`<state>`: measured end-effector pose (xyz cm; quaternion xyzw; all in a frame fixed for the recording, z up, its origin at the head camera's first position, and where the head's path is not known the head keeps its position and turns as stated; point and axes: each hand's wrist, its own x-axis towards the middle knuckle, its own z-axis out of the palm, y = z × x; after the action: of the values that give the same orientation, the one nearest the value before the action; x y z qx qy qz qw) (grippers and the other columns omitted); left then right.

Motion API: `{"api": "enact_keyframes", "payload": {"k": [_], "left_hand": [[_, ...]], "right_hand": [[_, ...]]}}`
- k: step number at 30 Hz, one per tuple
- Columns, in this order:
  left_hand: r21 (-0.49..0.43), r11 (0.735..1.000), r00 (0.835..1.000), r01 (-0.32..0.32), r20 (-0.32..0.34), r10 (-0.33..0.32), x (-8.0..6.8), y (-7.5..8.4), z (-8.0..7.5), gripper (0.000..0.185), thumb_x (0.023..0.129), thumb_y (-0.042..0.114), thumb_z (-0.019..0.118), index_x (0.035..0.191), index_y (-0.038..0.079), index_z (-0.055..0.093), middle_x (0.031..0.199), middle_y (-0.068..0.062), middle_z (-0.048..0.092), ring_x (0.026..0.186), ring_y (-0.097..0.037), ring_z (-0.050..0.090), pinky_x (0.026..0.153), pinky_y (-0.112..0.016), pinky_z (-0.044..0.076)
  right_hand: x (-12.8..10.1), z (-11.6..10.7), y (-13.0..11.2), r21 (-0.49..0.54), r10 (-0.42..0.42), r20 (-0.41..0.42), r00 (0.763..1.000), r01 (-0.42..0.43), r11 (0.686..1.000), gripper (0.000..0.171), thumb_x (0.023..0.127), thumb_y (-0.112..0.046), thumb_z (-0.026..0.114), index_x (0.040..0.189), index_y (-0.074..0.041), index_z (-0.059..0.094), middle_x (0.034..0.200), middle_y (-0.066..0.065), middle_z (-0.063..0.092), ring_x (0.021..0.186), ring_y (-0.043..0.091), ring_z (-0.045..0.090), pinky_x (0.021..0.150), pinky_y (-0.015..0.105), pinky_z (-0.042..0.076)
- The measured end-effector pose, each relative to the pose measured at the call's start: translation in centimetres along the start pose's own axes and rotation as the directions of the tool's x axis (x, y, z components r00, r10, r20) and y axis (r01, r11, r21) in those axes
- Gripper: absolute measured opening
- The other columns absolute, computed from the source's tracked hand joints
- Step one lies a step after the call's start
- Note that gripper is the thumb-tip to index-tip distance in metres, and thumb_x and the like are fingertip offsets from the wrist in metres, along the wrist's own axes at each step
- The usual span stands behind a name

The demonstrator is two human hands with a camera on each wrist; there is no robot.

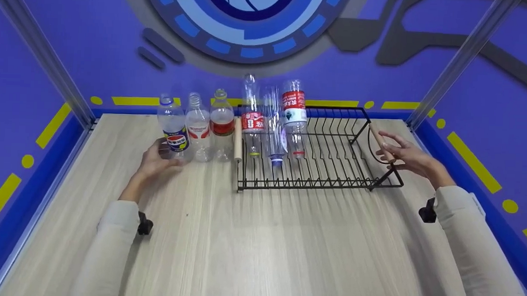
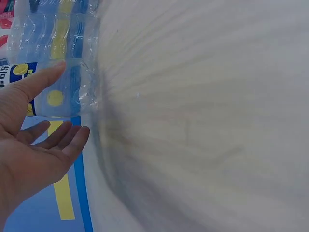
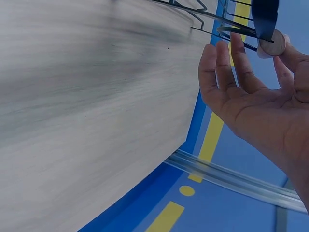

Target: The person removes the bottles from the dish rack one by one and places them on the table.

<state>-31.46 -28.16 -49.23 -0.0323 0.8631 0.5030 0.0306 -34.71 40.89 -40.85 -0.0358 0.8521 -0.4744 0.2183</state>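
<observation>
Tabletop (image 1: 242,252) of pale wood grain filled your lower frame. At centre left, your left hand (image 1: 155,164) curved loosely beside the blue-labelled bottle (image 1: 176,141), upright in line with two more bottles (image 1: 198,131). At centre right, your right hand (image 1: 414,161) pinched the wooden handle (image 1: 378,137) of the black wire rack (image 1: 306,183), where three inverted bottles (image 1: 294,107) stood on its left side. Beyond, a purple-blue wall (image 1: 105,41) crossed the top. Only your left wrist view showed those fingers spread apart below the bottle; your right wrist view revealed the handle's round end.
</observation>
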Motion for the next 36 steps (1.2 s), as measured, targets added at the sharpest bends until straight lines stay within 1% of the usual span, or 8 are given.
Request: {"api": "enact_keyframes", "payload": {"k": [8,13,17,21,27,30,32,36], "left_hand": [[0.006,0.998,0.998,0.058,0.001,-0.058,-2.8,0.4,-1.1,0.079,0.097,0.02,0.07,0.159,0.0,0.025,0.157,-0.031,0.036,0.147,-0.047,0.036,0.117,-0.056,0.039],[-0.021,0.999,0.999,0.03,0.032,-0.03,-5.1,0.6,-0.9,0.059,0.101,0.02,0.064,0.151,-0.002,0.042,0.148,-0.029,0.049,0.133,-0.038,0.05,0.103,-0.04,0.051],[-0.065,0.998,0.992,-0.008,0.123,0.016,-6.1,1.2,-0.3,0.051,0.103,0.02,0.061,0.149,0.0,0.047,0.143,-0.027,0.054,0.123,-0.029,0.057,0.098,-0.034,0.055],[-0.096,0.994,0.965,-0.041,0.256,0.065,-6.2,2.7,0.6,0.051,0.104,0.026,0.062,0.149,0.005,0.05,0.142,-0.024,0.057,0.123,-0.032,0.06,0.102,-0.044,0.054],[-0.123,0.98,0.921,-0.154,0.341,0.187,-5.7,5.9,3.0,0.055,0.102,0.026,0.064,0.151,0.008,0.048,0.138,-0.025,0.06,0.114,-0.022,0.063,0.093,-0.035,0.056],[-0.146,0.972,0.906,-0.182,0.359,0.224,-5.4,7.5,4.4,0.059,0.101,0.026,0.065,0.155,0.012,0.044,0.14,-0.024,0.059,0.117,-0.023,0.063,0.093,-0.033,0.056],[-0.16,0.969,0.9,-0.187,0.367,0.234,-5.1,8.3,5.3,0.063,0.101,0.027,0.066,0.157,0.015,0.04,0.141,-0.022,0.058,0.12,-0.026,0.061,0.096,-0.039,0.055],[-0.2,0.963,0.895,-0.18,0.373,0.245,-4.5,9.4,6.9,0.07,0.099,0.029,0.068,0.16,0.021,0.035,0.143,-0.018,0.055,0.122,-0.028,0.058,0.099,-0.044,0.053]], "right_hand": [[0.0,-0.2,-0.6,-0.064,-0.009,0.008,1.0,0.009,0.998,0.066,0.11,-0.043,0.04,0.166,-0.025,0.008,0.136,0.005,0.062,0.116,0.01,0.064,0.099,0.04,0.048],[0.1,0.2,-0.6,-0.061,-0.013,0.016,1.0,0.014,0.998,0.068,0.109,-0.047,0.04,0.166,-0.028,0.007,0.149,0.023,0.051,0.126,0.02,0.059,0.113,0.059,0.04],[0.1,0.4,-0.3,-0.048,-0.014,0.012,1.0,0.014,0.999,0.069,0.109,-0.048,0.04,0.166,-0.027,0.007,0.153,0.03,0.044,0.126,0.021,0.059,0.114,0.063,0.037],[-0.1,0.2,-0.1,-0.048,-0.004,0.003,1.0,0.005,0.999,0.069,0.109,-0.048,0.04,0.166,-0.026,0.008,0.148,0.023,0.052,0.119,0.016,0.062,0.109,0.053,0.043],[-0.1,-0.3,-0.5,-0.056,-0.005,0.001,1.0,0.005,0.998,0.067,0.11,-0.044,0.039,0.166,-0.027,0.007,0.132,0.0,0.064,0.113,0.013,0.063,0.099,0.04,0.047],[0.1,-0.3,-0.6,-0.049,-0.006,0.006,1.0,0.006,0.999,0.066,0.11,-0.043,0.039,0.166,-0.027,0.006,0.137,0.006,0.061,0.109,0.012,0.063,0.097,0.038,0.048],[0.0,-0.2,-0.5,-0.053,-0.004,0.003,1.0,0.004,0.999,0.067,0.11,-0.044,0.039,0.166,-0.027,0.006,0.14,0.01,0.06,0.11,0.013,0.063,0.096,0.037,0.049],[0.0,-0.1,-0.2,-0.062,0.0,-0.001,1.0,0.0,0.998,0.068,0.109,-0.048,0.039,0.166,-0.026,0.007,0.148,0.022,0.052,0.114,0.011,0.063,0.099,0.039,0.049]]}}
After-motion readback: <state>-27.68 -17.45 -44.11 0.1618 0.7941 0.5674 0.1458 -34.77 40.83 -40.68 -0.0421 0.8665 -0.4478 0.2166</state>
